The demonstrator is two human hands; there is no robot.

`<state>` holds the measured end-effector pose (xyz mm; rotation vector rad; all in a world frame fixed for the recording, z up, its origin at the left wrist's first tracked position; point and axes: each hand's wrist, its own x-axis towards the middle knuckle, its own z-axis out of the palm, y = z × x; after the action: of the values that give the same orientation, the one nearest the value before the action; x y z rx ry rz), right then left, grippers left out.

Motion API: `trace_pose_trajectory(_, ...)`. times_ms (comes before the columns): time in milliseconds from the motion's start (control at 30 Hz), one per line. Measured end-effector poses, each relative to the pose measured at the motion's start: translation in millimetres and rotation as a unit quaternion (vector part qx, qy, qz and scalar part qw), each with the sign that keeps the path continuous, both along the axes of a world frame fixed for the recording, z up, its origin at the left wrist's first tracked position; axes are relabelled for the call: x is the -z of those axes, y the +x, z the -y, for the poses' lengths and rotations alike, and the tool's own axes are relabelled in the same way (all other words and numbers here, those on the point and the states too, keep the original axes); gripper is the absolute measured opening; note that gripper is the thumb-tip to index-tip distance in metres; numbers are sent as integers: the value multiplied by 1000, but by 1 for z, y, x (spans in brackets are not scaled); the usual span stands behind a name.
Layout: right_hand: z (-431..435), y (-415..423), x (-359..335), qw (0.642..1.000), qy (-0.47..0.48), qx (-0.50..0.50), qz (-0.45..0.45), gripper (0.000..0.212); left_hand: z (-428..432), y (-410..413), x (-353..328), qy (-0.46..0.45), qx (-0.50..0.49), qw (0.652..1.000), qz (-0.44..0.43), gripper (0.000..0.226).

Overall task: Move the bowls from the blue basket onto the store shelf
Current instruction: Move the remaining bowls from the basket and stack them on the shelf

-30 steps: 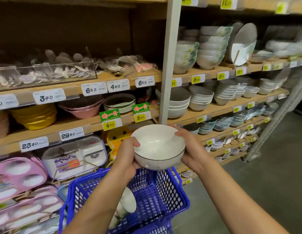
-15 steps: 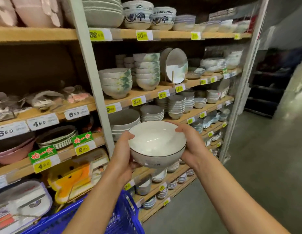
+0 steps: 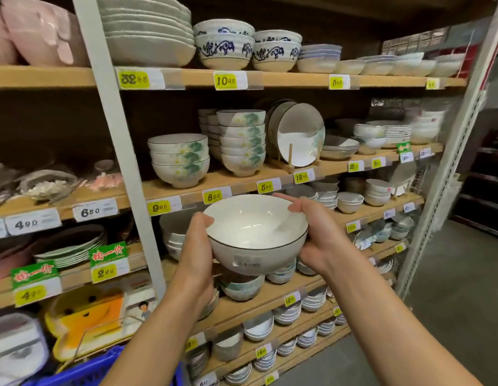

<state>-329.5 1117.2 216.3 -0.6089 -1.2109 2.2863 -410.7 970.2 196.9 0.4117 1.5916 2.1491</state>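
White porcelain with a thin dark rim, the bowl (image 3: 256,232) is held upright in the air between both hands. It hangs in front of the wooden store shelf (image 3: 236,181), just below the board edge that carries the yellow price tags (image 3: 213,196), and touches no board. The left hand (image 3: 196,254) grips the bowl's left wall, its thumb hooked over the rim; its other fingers are curled under the bowl and are mostly hidden. The right hand (image 3: 317,240) grips the right wall, with fingers (image 3: 282,196) laid along the far rim and the thumb at the near edge. A barcode sticker (image 3: 248,263) sits on the wall facing the camera.

On the board above and behind the bowl stand two stacks of leaf-print bowls (image 3: 179,160), the right one taller. Beside them a plate (image 3: 296,135) leans in a wooden stand. Only the rim of the blue basket (image 3: 103,369) shows, low at the left and well apart from the bowl. What lies in it cannot be seen.
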Motion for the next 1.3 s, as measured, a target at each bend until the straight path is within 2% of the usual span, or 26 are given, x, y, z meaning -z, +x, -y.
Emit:
trace_pose_trajectory(167, -18, -43, -7, 999, 24, -44, 16, 38, -15, -41, -8, -6, -56, 998, -12, 33)
trace_pose_trajectory(367, -38, -97, -22, 993, 70, -91, 9, 44, -28, -100, -16, 6, -42, 998, -53, 37)
trace_pose_trajectory(600, -57, -148, -40, 990, 39, -131, -45, 50, -47, -141, -28, 40, -52, 994, -85, 34)
trace_pose_trajectory(767, -65, -157, -38, 964, 64, -247, -70, 41, -42, -169, -43, 60, -58, 996, 6, 35)
trace_pose_trajectory(867, -74, -168, -37, 953, 57, -287, -77, 54, -43, -181, -45, 52, -55, 997, 17, 38)
trace_pose_trajectory(1000, -81, -184, -43, 939, 18, -340, -42, 57, -50, -181, -51, 14, -50, 999, 17, 36)
trace_pose_trajectory(1067, -84, -192, -43, 940, -14, -339, -37, 59, -51, -176, -57, -7, -69, 998, 5, 35)
trace_pose_trajectory(1167, -81, -199, -45, 956, -56, -287, -23, 66, -54, -158, -52, 42, -138, 988, -51, 38)
trace_pose_trajectory(1233, -76, -202, -46, 965, -70, -250, -43, 62, -61, -139, -35, 88, -167, 976, -111, 48)
trace_pose_trajectory(1300, -68, -200, -41, 975, -41, -212, -54, 48, -73, -118, -25, 83, -177, 970, -144, 69)
